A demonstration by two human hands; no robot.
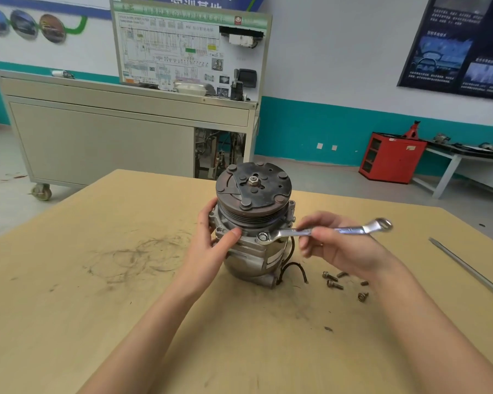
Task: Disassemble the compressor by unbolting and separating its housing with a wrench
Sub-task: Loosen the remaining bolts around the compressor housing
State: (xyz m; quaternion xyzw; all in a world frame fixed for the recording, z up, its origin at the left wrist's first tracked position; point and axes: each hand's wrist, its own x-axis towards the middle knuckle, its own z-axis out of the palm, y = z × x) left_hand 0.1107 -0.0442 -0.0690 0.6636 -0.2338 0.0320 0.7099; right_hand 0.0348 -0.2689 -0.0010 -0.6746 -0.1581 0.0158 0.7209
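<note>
Forearms come in from the bottom edge, both hands on the job. Compressor point(254, 223) stands upright mid-table point(97, 280), rusty pulley face up, black wire trailing from its right side. Left hand point(211, 245) wraps the housing on its left, thumb pressed on the flange, fingers round the back. Right hand point(339, 245) pinches the wrench point(325, 230) mid-shaft; fingers closed on it. Wrench lies about level, one end seated over a bolt point(263, 237) on the front flange, ring end sticking out right. Loose bolts point(335, 281) lie on the table just right of the compressor, under the right wrist. Screwdriver point(467, 268) lies well apart at the right table edge. Scuff marks point(131, 257) left of the compressor.
</note>
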